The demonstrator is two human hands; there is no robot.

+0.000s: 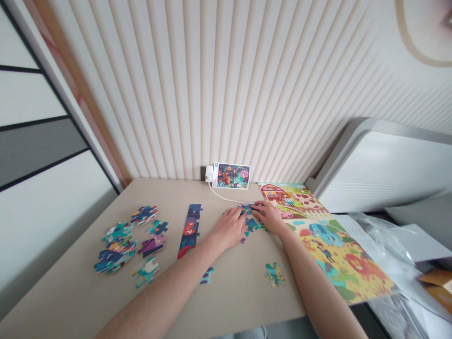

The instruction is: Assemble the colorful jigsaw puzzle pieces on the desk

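Both hands rest over a partly joined group of teal and dark blue puzzle pieces (252, 225) near the middle of the table. My left hand (232, 227) covers the group's left side, its fingertips on the pieces. From the right, my right hand (268, 215) reaches in with its fingertips on the upper edge of the same pieces. What lies under the fingers is partly hidden. Left of my hands lies a joined vertical strip of dark blue and red pieces (189, 228). A loose teal and yellow piece (275, 275) sits near my right forearm.
Several loose piece piles (115, 254) lie at the left. A picture card (233, 176) leans on the back wall beside a white charger (209, 174) with a cable. A farm puzzle (293, 200) and an animal puzzle (344, 259) lie at the right.
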